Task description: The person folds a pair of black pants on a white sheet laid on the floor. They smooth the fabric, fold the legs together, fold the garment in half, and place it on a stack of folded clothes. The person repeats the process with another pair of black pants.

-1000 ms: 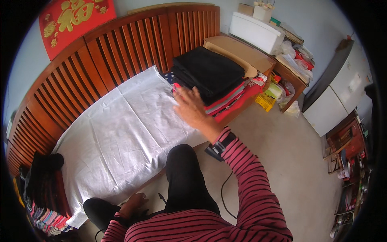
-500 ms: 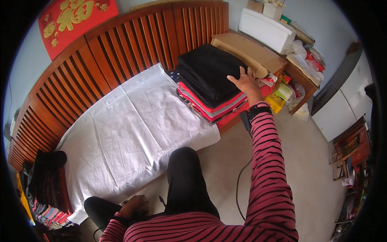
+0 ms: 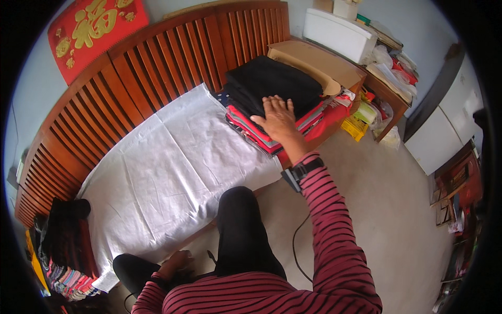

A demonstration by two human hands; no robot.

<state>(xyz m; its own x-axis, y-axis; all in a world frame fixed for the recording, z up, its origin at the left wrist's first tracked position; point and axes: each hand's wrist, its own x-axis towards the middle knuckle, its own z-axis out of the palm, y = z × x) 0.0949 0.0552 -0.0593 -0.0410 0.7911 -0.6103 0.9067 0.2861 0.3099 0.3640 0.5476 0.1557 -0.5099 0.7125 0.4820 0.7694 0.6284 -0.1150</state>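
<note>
My right hand (image 3: pixel 277 118) lies with spread fingers on the near edge of a folded black garment (image 3: pixel 272 78). That garment tops a stack of folded clothes (image 3: pixel 251 127), with red, grey and dark layers showing below it. The stack sits at the right end of a wooden bench, beside a silvery white cloth (image 3: pixel 167 162) laid over the seat. My left hand (image 3: pixel 177 263) rests low near my left thigh, its fingers curled. Whether anything is inside it cannot be made out.
A slatted wooden backrest (image 3: pixel 172 52) curves behind the cloth. At the left end stands another pile of folded clothes (image 3: pixel 68 246). A cardboard box (image 3: pixel 314 63) lies behind the stack. Bags and a yellow basket (image 3: pixel 356 125) are at the right. A black cable (image 3: pixel 295 251) hangs beside my right arm.
My right hand has slid left and nearer, from the right edge of the black garment to its front edge. My left hand has stayed low by my thigh.
</note>
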